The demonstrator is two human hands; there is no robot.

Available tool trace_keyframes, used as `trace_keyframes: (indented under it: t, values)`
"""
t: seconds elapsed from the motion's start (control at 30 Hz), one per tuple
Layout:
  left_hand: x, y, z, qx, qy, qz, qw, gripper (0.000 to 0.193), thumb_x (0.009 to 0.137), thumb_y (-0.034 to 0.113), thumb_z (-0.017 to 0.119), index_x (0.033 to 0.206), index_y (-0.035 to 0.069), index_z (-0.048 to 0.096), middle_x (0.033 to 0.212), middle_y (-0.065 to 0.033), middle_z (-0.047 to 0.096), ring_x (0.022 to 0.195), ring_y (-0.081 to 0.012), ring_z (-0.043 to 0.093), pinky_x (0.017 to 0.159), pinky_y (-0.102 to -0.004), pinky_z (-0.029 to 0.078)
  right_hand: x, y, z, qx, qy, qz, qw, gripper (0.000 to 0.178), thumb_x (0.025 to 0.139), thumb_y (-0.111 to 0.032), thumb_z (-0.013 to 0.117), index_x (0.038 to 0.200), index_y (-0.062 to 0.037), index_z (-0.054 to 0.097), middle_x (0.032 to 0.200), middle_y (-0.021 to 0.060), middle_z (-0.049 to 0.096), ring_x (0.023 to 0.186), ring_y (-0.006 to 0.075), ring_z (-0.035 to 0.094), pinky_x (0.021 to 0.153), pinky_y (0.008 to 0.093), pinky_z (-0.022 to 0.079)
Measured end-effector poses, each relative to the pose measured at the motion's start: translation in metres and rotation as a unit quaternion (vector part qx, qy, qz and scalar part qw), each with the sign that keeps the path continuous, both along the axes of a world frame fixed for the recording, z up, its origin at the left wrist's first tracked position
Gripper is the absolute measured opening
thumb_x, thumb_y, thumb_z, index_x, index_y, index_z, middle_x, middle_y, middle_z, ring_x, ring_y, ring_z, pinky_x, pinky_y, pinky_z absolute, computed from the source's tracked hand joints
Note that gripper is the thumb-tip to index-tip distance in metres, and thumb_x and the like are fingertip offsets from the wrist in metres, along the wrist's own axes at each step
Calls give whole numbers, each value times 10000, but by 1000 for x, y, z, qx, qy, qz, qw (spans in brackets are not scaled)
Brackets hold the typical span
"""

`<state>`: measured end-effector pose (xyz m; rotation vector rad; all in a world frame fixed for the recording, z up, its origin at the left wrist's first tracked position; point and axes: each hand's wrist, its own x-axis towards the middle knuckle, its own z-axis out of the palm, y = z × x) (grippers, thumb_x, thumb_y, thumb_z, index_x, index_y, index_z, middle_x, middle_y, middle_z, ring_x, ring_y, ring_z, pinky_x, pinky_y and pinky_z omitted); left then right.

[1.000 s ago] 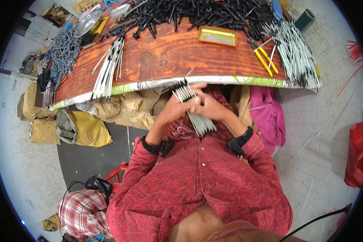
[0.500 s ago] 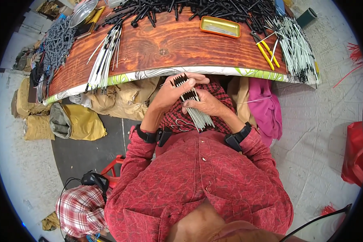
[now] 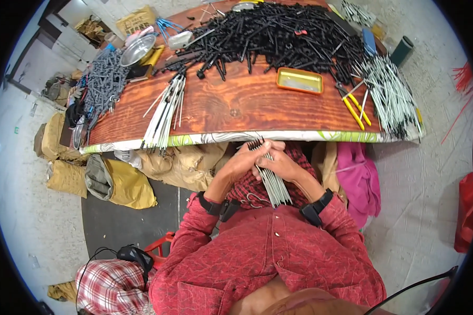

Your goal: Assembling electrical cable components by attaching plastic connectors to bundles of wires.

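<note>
A bundle of thin white rods with black tips (image 3: 275,188) lies slantwise over my lap, just in front of the table edge. My left hand (image 3: 245,161) is closed round its upper end, where the black tips poke out in a row. Lower down, my right hand (image 3: 285,167) grips the same bundle, its thumb across the rods and its fingers meeting the left hand's. The rods' lower ends fan out toward my red shirt. Some of the fingers are hidden behind the bundle.
The wooden table (image 3: 215,110) bears a large heap of black plastic parts (image 3: 278,37), a pile of grey parts (image 3: 102,79), white rods at left (image 3: 165,115) and right (image 3: 394,94), yellow-handled pliers (image 3: 353,113) and a yellow-orange tray (image 3: 299,86). Sacks (image 3: 123,184) stand below.
My view has tilted up, showing more of the table. My hands have drawn closer together on the bundle, covering its middle part; both still hold it.
</note>
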<state>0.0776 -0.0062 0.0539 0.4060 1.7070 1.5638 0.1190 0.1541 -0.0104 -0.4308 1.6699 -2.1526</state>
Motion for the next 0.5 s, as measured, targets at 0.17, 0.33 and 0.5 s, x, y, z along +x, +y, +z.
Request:
trace_keyframes:
  t: [0.17,0.33,0.5]
  values:
    - [-17,-5,-18,28,-55,-35,997,512,999,495,484,1323,115,596,1132,-28,688,765,-102,653,577,-237,555,-6,-3,-1,-47,21,0,999,306,1022,-337,526,1044,-32,543,840,59,596,726,138,585,693,291,496]
    - [-56,-26,11,76,68,-184,978,446,991,387,562,1325,93,578,1147,-61,687,921,-138,658,764,-298,567,-10,22,3,-62,-38,-56,996,325,1022,-349,530,974,-28,560,787,45,591,699,130,584,663,284,498]
    - [-163,-66,16,-130,349,120,920,398,919,261,669,1248,46,612,1070,-81,713,919,-200,679,841,-332,534,-6,33,-3,-99,-62,-57,992,391,997,-413,559,956,-24,549,761,44,575,687,143,570,667,305,509]
